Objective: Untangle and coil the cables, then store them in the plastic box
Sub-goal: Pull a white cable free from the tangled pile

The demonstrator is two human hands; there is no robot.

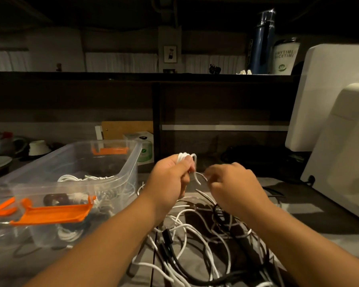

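At the bottom centre of the frame, nearest to you, the tangle of cables (pixel 205 245) lies loose on the grey table (pixel 323 224), white and black strands crossing over one another between your two forearms. Just above it, at mid-frame, your left hand (pixel 170 179) is closed around a small bundle of loops of a white cable (pixel 184 157), the loops poking out above your thumb and fingers. A short curved length of that cable arcs from the bundle toward your right hand (pixel 234 187), which is seen from the back with its fingers curled inward and pinching the strand at its tips. Both hands are raised above the tangle and sit close together. To the left of your left arm stands the plastic box (pixel 134 160), clear-walled, with an orange latch (pixel 54 213) on its near end and another on its far end. Coiled white cables (pixel 81 179) and some darker ones already lie inside it. Behind the box, against the dark partition, sits a small green-and-white carton (pixel 146 150). A large white appliance (pixel 330 96) fills the right edge. On the shelf at upper right stand a blue bottle (pixel 261 42) and a white tumbler (pixel 284 56).
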